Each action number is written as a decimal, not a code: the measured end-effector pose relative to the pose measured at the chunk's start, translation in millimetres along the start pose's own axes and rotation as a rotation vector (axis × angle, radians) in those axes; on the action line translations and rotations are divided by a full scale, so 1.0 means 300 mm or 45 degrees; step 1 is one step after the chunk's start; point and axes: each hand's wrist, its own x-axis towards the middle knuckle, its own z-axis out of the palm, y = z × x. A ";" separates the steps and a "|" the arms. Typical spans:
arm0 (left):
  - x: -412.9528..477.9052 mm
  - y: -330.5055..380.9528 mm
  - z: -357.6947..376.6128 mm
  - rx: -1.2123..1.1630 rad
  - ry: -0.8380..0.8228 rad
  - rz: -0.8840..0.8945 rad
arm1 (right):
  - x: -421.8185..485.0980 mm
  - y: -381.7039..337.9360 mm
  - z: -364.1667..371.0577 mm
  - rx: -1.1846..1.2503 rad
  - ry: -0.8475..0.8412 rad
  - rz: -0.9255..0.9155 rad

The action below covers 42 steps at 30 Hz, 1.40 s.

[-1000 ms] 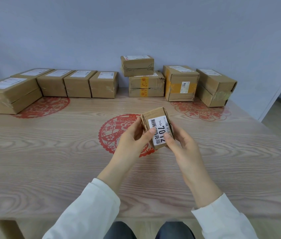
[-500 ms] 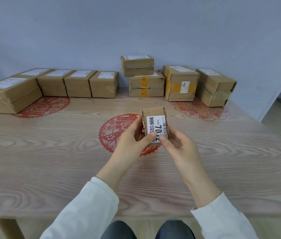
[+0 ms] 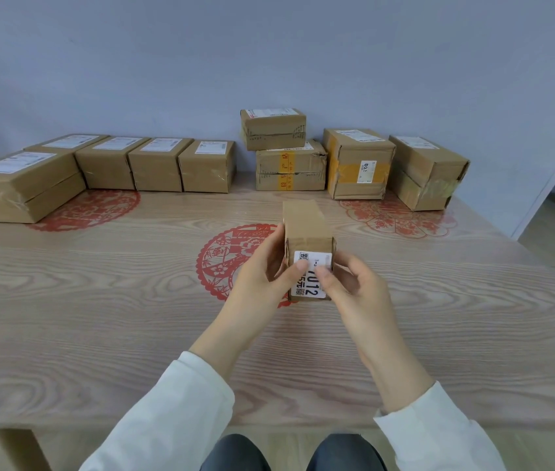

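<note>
so both hands are on this small cardboard box (image 3: 307, 229) out over the middle of the wooden table (image 3: 99, 317), right above the red paper-cut circle (image 3: 225, 260). left hand (image 3: 257, 283) wraps its left side with the thumb on the white label (image 3: 313, 283), right hand (image 3: 357, 294) curls round the right side, thumb on the label too

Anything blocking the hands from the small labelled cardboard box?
Nothing visible. The left hand and right hand already grip the small brown cardboard box from either side, thumbs on its white label.
</note>
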 end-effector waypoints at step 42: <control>-0.005 -0.011 0.003 0.020 0.032 0.062 | -0.009 0.030 -0.007 0.114 0.111 -0.035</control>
